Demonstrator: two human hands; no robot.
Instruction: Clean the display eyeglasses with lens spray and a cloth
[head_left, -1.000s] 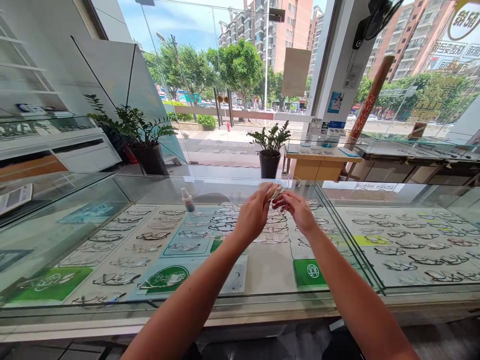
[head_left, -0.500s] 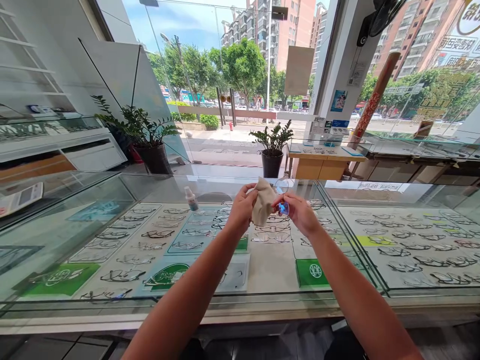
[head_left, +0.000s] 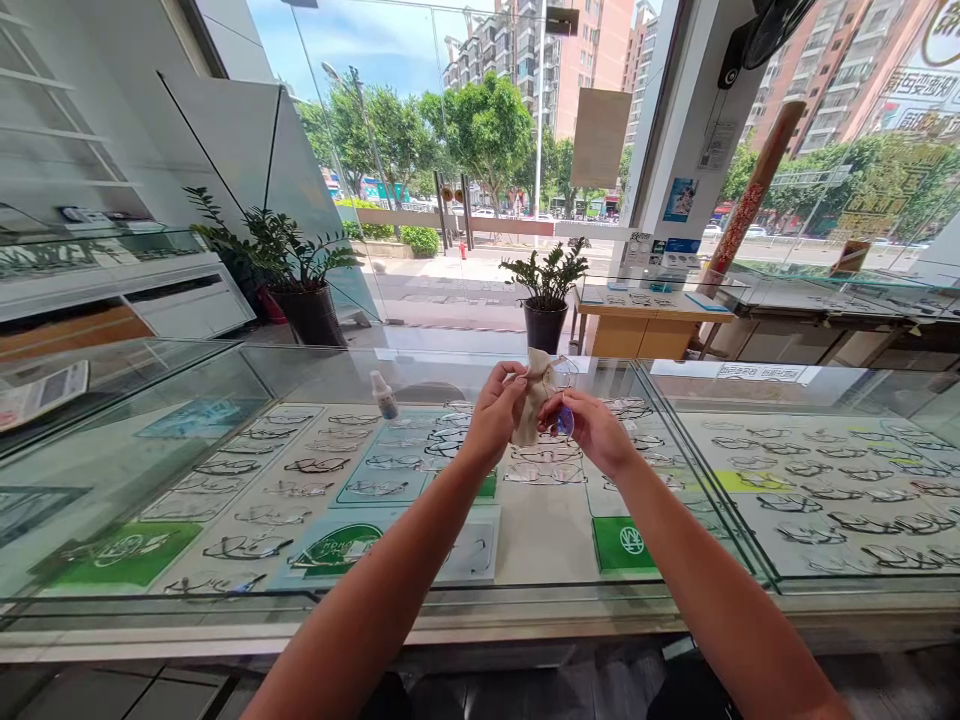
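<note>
Both my arms reach out over a glass display counter (head_left: pixel 525 610). My left hand (head_left: pixel 491 418) is closed on a small beige cloth (head_left: pixel 532 405), pinched between thumb and fingers. My right hand (head_left: pixel 596 430) is closed on a pair of clear-lensed glasses (head_left: pixel 564 385); one lens shows a blue glint by my fingertips. The cloth touches the glasses between the two hands. Both are held above the counter top, near its far side.
Rows of eyeglass frames (head_left: pixel 315 465) lie inside the counter, with green cards (head_left: pixel 628 542) among them. A small spray bottle (head_left: pixel 384 395) stands on the glass to the left of my hands. Potted plants (head_left: pixel 544 300) stand behind the counter. A calculator (head_left: pixel 41 392) lies at far left.
The cloth has come into view in my left hand and now hangs bunched against the glasses. Both hands have risen slightly and stayed close together.
</note>
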